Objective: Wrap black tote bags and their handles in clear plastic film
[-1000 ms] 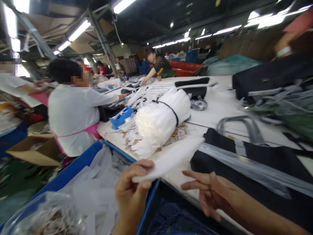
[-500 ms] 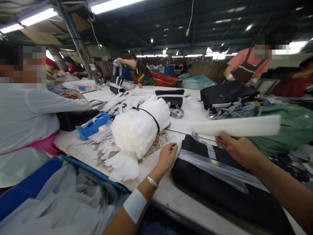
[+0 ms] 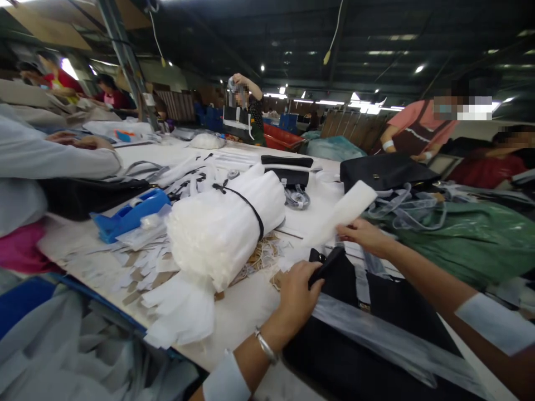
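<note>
My left hand (image 3: 297, 291) is closed on the upper edge of a black bag (image 3: 343, 356) that lies on the white table (image 3: 242, 306) in front of me. A clear plastic strip crosses the bag. My right hand (image 3: 364, 235) pinches a long white foam sheet (image 3: 343, 214) and holds it slanted just above the bag's top. A big bundle of white foam sheets (image 3: 221, 228), tied with a black band, lies left of my hands.
A blue tape dispenser (image 3: 125, 214) and paper scraps lie left of the bundle. Black bags (image 3: 384, 171) and a green plastic bag (image 3: 468, 239) sit at the right. Other people work round the table. A blue bin with plastic (image 3: 62, 356) stands at lower left.
My left hand moved from the table edge onto the black bag and gripped its top. My right hand brought the white foam sheet down and left, toward the bag.
</note>
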`<act>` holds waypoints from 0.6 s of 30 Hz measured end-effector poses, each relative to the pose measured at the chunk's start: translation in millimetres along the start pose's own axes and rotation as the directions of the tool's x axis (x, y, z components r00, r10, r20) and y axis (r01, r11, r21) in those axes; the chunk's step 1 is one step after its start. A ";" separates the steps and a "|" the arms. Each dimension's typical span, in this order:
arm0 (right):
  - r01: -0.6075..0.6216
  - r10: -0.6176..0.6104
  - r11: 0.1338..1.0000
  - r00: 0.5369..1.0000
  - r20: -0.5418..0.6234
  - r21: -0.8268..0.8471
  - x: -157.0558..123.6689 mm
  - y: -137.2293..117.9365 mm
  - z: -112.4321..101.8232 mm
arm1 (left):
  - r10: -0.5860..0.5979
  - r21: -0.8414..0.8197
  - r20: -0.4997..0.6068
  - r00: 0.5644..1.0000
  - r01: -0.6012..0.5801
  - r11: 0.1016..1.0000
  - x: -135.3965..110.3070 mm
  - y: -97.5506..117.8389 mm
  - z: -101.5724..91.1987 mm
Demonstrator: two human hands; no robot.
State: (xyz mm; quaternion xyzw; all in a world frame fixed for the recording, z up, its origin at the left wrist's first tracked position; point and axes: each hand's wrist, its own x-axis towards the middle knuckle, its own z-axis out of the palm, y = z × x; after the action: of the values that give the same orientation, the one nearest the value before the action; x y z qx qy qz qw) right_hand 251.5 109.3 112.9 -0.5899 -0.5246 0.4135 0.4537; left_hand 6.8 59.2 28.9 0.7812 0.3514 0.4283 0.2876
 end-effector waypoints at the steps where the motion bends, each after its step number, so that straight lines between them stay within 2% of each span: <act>1: -0.026 0.027 0.999 0.998 0.058 -0.029 2.6 -2.9 -3.4 | 0.059 0.002 -0.014 0.998 -0.059 0.998 -3.6 2.7 -0.1; 3: -0.056 0.067 0.996 0.985 0.158 -0.074 5.6 -11.0 -10.1 | 0.136 0.022 -0.022 0.990 -0.136 0.991 -8.9 7.5 -1.0; 6: -0.068 0.103 0.989 0.955 0.279 -0.131 7.2 -27.0 -16.7 | 0.190 0.062 -0.013 0.982 -0.189 0.980 -11.9 11.3 -2.2; 10: -0.047 0.159 0.965 0.887 0.434 -0.257 8.2 -44.8 -13.0 | 0.240 0.121 -0.023 0.971 -0.235 0.964 -10.3 10.9 -1.2; 14: 0.029 0.194 0.912 0.849 0.492 -0.409 1.7 -47.1 2.7 | 0.282 0.162 -0.041 0.958 -0.272 0.948 -9.7 8.5 1.0; 18: 0.000 0.332 0.835 0.798 0.503 -0.550 -3.7 -37.0 17.1 | 0.374 0.239 -0.074 0.925 -0.348 0.907 -9.9 -4.2 5.4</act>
State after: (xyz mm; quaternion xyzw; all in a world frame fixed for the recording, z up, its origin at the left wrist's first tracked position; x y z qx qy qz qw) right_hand 225.6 108.8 144.6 -0.5816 -0.6731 0.4536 0.0543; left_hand 6.5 53.0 18.6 0.8332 0.2626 0.4777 0.0933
